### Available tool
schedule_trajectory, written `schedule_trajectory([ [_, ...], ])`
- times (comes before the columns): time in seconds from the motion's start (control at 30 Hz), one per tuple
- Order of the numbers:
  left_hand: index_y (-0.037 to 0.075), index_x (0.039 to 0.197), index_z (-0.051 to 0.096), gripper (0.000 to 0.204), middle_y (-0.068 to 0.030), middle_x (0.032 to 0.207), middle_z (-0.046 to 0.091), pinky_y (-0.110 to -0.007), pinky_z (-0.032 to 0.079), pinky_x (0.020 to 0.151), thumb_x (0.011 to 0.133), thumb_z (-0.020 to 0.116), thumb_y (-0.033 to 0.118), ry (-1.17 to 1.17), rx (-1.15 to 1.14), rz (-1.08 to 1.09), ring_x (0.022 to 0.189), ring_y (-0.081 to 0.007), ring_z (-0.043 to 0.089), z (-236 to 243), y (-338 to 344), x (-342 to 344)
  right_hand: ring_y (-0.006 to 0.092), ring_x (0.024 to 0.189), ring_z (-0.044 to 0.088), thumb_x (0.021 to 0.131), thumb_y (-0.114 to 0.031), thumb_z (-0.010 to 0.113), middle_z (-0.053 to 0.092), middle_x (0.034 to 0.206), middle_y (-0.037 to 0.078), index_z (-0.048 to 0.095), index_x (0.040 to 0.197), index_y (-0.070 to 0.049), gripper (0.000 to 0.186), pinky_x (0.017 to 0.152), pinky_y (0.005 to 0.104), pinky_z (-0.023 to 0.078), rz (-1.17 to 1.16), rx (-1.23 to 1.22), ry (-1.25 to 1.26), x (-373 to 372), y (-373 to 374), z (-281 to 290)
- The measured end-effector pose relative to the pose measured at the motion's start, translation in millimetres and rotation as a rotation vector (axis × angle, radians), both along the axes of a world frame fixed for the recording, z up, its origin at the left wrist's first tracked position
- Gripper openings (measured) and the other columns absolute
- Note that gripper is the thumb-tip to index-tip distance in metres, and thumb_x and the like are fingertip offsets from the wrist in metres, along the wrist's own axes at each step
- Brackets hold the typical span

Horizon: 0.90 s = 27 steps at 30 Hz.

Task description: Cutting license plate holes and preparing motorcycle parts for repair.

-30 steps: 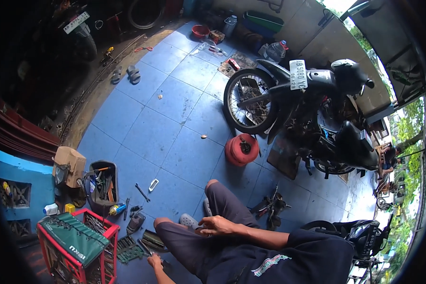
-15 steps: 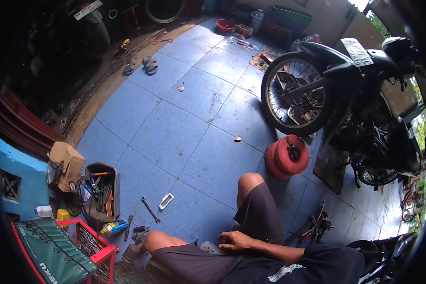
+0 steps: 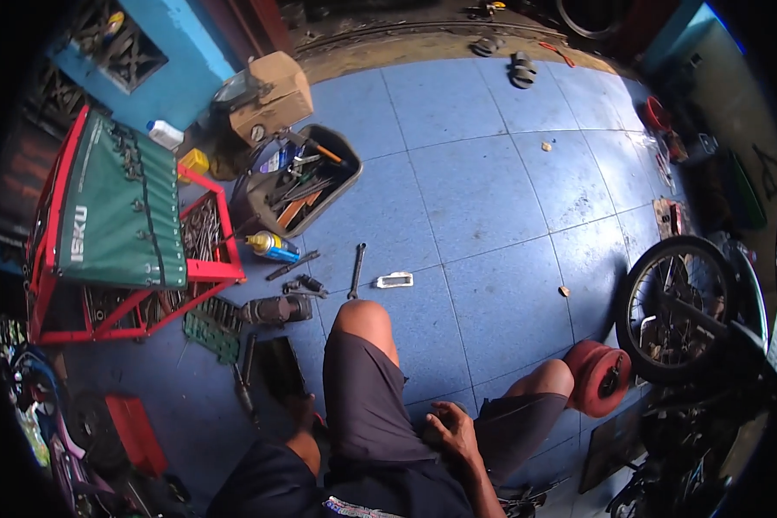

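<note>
My right hand (image 3: 455,432) hangs between my knees, its fingers loosely bent and apart, with nothing visible in it. Down by my left hip is my left hand (image 3: 305,414), beside a dark open box (image 3: 282,369) on the floor. Its fingers are mostly hidden in shadow, so what it holds, if anything, does not show. A dark metal cylinder-shaped part (image 3: 268,311) lies beyond that box. In front of my left knee are a combination wrench (image 3: 356,270) and a small white rectangular frame (image 3: 395,281).
At left stands a red metal rack (image 3: 214,272) with a green tool roll (image 3: 116,207). Nearby are a grey tool bin (image 3: 341,186), a blue spray can (image 3: 274,247), a green socket case (image 3: 211,328) and a cardboard box (image 3: 276,95). A red round canister (image 3: 597,378) and motorcycle wheel (image 3: 678,309) are at right.
The view has swung left, bringing the whole tool rack and my left hand into sight. My right hand stays near my lap, its fingers pointing more upward in the picture.
</note>
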State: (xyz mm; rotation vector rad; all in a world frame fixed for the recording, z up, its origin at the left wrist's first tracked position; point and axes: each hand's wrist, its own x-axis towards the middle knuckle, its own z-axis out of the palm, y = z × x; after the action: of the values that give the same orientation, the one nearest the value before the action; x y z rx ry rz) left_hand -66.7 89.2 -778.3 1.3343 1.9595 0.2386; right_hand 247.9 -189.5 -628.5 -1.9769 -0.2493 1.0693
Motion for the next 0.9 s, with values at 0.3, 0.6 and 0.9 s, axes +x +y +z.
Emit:
schedule_trajectory([
  [0.3, 0.002, 0.105, 0.066, 0.025, -0.0132, 0.090, 0.069, -0.049, 0.052, 0.068, 0.088, 0.068, 0.021, 0.171, -0.071, 0.082, 0.076, -0.0310, 0.066, 17.5, -119.8, -59.9, 0.0179, 0.091, 0.067, 0.093, -0.020, 0.076, 0.071, 0.096, 0.011, 0.066, 0.119, 0.003, 0.036, 0.083, 0.0301, 0.052, 0.026, 0.006, 0.040, 0.7, 2.4, -7.1],
  [0.6, 0.002, 0.104, 0.067, 0.026, -0.0138, 0.090, 0.070, -0.049, 0.052, 0.070, 0.087, 0.068, 0.021, 0.152, -0.026, -0.064, 0.076, -0.0315, 0.066, -6.1, -82.0, -24.0, 0.0187, 0.094, 0.067, 0.096, -0.021, 0.072, 0.071, 0.099, 0.012, 0.065, 0.120, 0.003, 0.035, 0.084, 0.0311, 0.053, 0.052, -0.005, -0.004, 2.4, 1.9, -18.9],
  [0.9, 0.005, 0.112, 0.071, 0.039, -0.0204, 0.102, 0.073, -0.047, 0.055, 0.083, 0.081, 0.074, 0.030, 0.197, -0.024, -0.098, 0.092, -0.0384, 0.071, -38.9, -41.0, -5.7, 0.0219, 0.097, 0.069, 0.095, -0.025, 0.072, 0.073, 0.102, 0.017, 0.065, 0.123, 0.003, 0.039, 0.087, 0.0330, 0.053, 0.040, -0.030, -0.062, 1.6, 6.0, -9.8],
])
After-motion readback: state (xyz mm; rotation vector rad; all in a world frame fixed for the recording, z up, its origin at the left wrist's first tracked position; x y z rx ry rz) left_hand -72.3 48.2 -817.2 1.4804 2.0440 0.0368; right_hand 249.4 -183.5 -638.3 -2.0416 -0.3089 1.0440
